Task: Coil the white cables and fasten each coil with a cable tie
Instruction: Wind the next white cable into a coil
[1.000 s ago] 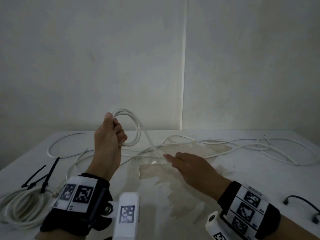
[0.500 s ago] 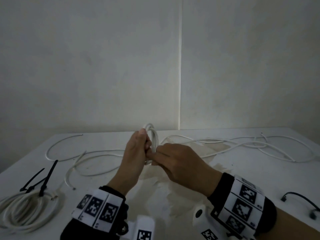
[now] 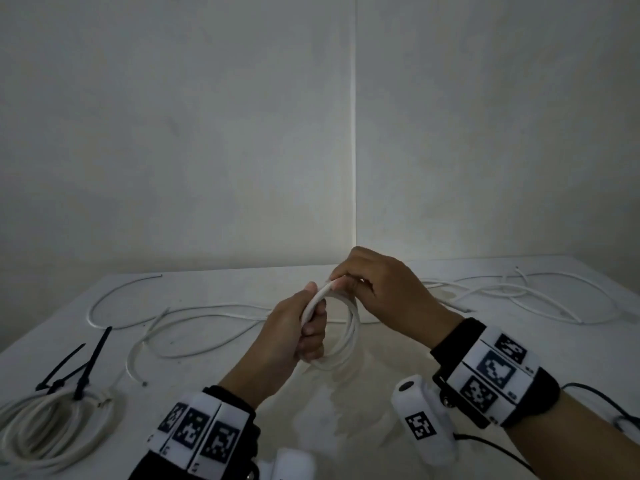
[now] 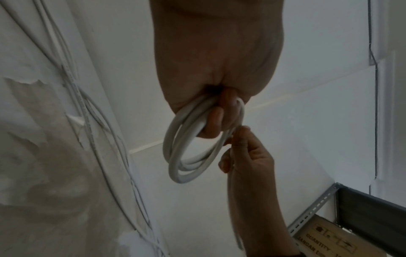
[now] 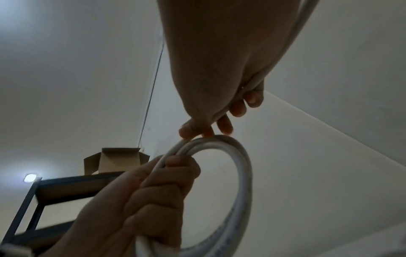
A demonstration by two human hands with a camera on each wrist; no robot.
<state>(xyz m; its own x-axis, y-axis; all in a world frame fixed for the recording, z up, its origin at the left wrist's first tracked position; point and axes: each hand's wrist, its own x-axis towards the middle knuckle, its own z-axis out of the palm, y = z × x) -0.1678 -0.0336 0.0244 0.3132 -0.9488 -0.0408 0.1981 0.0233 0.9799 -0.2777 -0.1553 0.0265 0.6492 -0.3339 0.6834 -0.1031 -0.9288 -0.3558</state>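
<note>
While the small coil (image 3: 341, 336) is being built up above the bench (image 3: 415, 382), it's gripped at its near-left edge by the left hand (image 3: 294, 336), fingers curled tight round the bundled turns. The right hand (image 3: 384, 289) is closed at the coil's top, thumb and fingertips pinched on the strand being fed in, with the free length trailing back past that wrist, as shown in the right wrist view.

Judging by the loose white cables (image 3: 519, 292) spread across the bench behind the coil, plenty is left to wind, so this looks like an early-to-middle bit of the step. To do it well, each new turn should probably be laid flush against the existing ones and matched to the same loop size, with a slight twist given to the strand so no kinks get trapped. The left-hand grip shouldn't be loosened between turns, or the springy loops will likely fan out.

A finished coil (image 3: 52, 427), already tied, sits to the near left of the coil in hand, and spare black cable ties (image 3: 93, 358) are lying just beyond it, so a tie can be grabbed once winding's done.
</note>
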